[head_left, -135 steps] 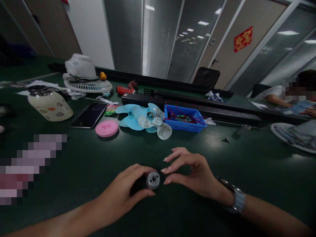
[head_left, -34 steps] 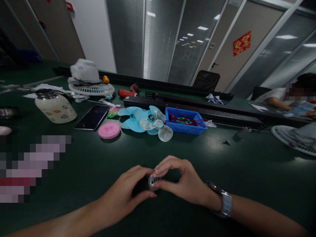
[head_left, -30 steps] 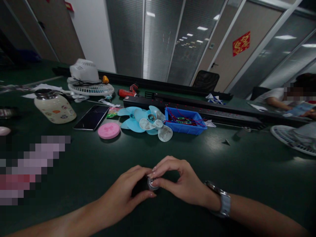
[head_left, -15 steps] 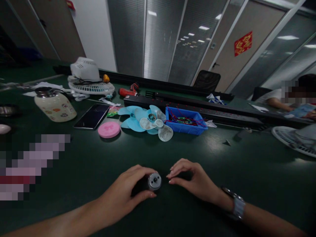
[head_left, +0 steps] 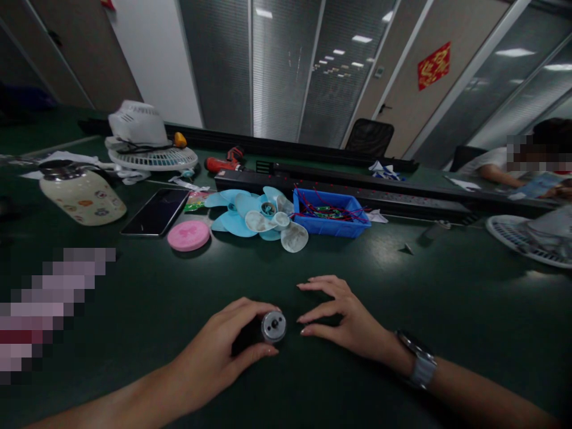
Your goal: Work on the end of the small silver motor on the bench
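A: Right, nearest to us, what has the left hand (head_left: pixel 223 348) got?

B: It is wrapped around a small cylindrical motor (head_left: pixel 271 326), fingers curled over the dark body and the thumb tucked beneath. The silver end cap faces the camera, and the motor sits low over the green tabletop (head_left: pixel 447 298); I cannot tell if it rests on it.

A: And the right hand (head_left: pixel 339 316)?

B: Released, grasping nothing. Its fingers are loosely spread and resting on the tabletop just to the right of the motor's end cap, near it but apart. A wristwatch (head_left: pixel 417 360) sits on that wrist.

A: What could go wrong from here?

B: My judgement: the motor is round and held only on one side, so if the left grip loosens it could roll away across the tabletop. With the right hand off it, nothing blocks that side.

A: Further out?

B: A pink round lid (head_left: pixel 188 235) and a phone (head_left: pixel 156 211) to the left, then a pile of pale blue fan blades (head_left: pixel 254 217) beside a blue parts bin (head_left: pixel 330 214) with red wires. Beyond those lie a red electric screwdriver (head_left: pixel 223 162), a patterned jar (head_left: pixel 83 193) and a white fan housing (head_left: pixel 147 140). Far right, another person sits at the tabletop.
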The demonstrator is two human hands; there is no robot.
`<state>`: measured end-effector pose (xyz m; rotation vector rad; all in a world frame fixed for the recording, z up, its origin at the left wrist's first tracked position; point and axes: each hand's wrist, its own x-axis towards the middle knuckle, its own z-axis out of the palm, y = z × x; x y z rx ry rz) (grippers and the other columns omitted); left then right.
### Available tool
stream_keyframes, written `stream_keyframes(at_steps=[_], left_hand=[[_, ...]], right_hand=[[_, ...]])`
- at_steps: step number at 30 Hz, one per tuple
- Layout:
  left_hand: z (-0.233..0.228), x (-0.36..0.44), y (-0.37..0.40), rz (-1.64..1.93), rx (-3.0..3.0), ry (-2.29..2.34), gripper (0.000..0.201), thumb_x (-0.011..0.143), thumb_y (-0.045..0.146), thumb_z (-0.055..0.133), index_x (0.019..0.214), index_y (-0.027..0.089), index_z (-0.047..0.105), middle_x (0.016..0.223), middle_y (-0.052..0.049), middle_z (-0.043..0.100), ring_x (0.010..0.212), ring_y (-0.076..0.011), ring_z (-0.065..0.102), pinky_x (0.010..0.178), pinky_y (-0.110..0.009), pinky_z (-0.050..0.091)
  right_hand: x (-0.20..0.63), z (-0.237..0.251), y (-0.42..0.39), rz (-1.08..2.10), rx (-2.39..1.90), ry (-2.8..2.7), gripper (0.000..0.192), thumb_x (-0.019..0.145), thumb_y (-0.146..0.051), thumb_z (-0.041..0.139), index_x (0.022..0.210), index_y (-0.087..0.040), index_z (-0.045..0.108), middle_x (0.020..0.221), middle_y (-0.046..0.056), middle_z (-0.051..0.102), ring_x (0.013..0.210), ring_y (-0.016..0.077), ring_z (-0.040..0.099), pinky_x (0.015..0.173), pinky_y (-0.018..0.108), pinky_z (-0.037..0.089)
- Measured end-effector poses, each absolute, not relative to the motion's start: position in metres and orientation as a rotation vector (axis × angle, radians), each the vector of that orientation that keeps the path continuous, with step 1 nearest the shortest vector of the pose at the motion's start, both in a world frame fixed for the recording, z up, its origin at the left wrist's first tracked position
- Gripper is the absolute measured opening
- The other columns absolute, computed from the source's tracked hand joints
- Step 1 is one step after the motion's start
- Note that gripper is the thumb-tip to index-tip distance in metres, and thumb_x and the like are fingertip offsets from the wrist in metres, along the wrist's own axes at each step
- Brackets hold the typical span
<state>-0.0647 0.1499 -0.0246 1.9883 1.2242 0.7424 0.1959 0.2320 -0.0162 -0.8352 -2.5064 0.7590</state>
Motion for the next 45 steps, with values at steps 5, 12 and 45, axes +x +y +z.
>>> stream_keyframes(at_steps=[5,12,45], left_hand=[[-0.025,-0.065,0.150,0.759,1.980,1.226,0.036,0.088,0.033,0.064,0.122,0.029,0.054,0.112,-0.004,0.064,0.100,-0.0208,0.061,0.087,-0.036,0.051],[-0.026,-0.064,0.149,0.801,1.985,1.176,0.031,0.089,0.030,0.064,0.118,0.026,0.054,0.109,-0.004,0.063,0.098,-0.0195,0.060,0.085,-0.033,0.051],[-0.027,-0.064,0.149,0.812,1.985,1.132,0.022,0.091,0.028,0.060,0.112,0.025,0.055,0.102,-0.003,0.062,0.094,-0.0187,0.058,0.081,-0.031,0.050]], right_hand=[[0.185,-0.008,0.228,0.809,-0.772,-2.365,0.014,0.082,-0.029,0.073,0.095,-0.033,0.074,0.115,0.000,0.069,0.116,0.0236,0.054,0.097,0.047,0.042],[0.152,0.017,0.216,0.926,-0.598,-2.270,0.012,0.084,-0.023,0.071,0.096,-0.027,0.072,0.098,-0.002,0.074,0.094,0.0157,0.065,0.086,0.034,0.045],[0.143,0.008,0.209,1.099,-0.573,-2.123,0.026,0.081,-0.019,0.073,0.105,-0.028,0.072,0.103,0.002,0.073,0.101,0.0173,0.065,0.088,0.034,0.053]])
